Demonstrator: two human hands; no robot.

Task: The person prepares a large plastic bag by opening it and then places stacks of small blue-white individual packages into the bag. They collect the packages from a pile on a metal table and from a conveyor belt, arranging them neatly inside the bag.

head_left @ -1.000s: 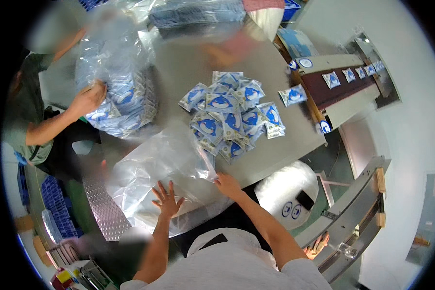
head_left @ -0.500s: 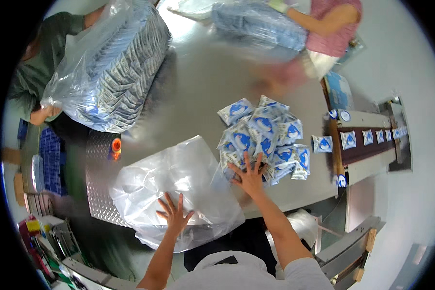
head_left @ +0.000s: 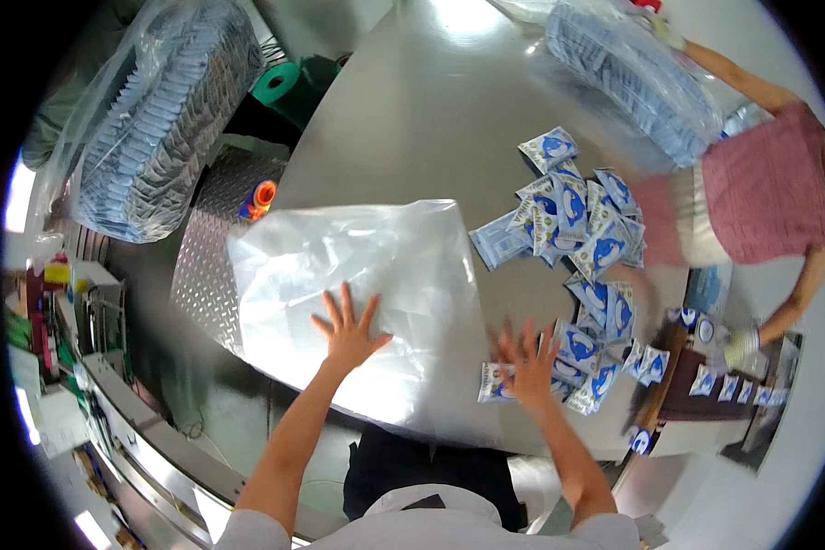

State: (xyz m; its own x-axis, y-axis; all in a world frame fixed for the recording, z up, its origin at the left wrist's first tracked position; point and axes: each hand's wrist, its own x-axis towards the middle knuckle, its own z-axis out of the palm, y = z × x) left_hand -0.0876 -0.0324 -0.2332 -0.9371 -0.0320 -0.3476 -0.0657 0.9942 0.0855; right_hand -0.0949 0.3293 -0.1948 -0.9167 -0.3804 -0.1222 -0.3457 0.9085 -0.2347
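My left hand lies flat with spread fingers on a large clear plastic bag, which is laid out on the metal table. My right hand is open too, its spread fingers slightly blurred, at the left side of a small group of blue-and-white packets. One packet lies just left of that hand, partly behind it. Farther up, a loose heap of the same packets lies scattered on the table.
At the right, packets ride in a row on a conveyor belt. A co-worker's gloved hand is beside it; the other holds a filled bag. Another filled bag stands at the upper left. An orange tape roll sits near the table's left edge.
The view has turned. The single packet heap has spread into a far heap and a near group. My left hand stays on the bag, now flatter. The right-hand co-worker now reaches to the conveyor.
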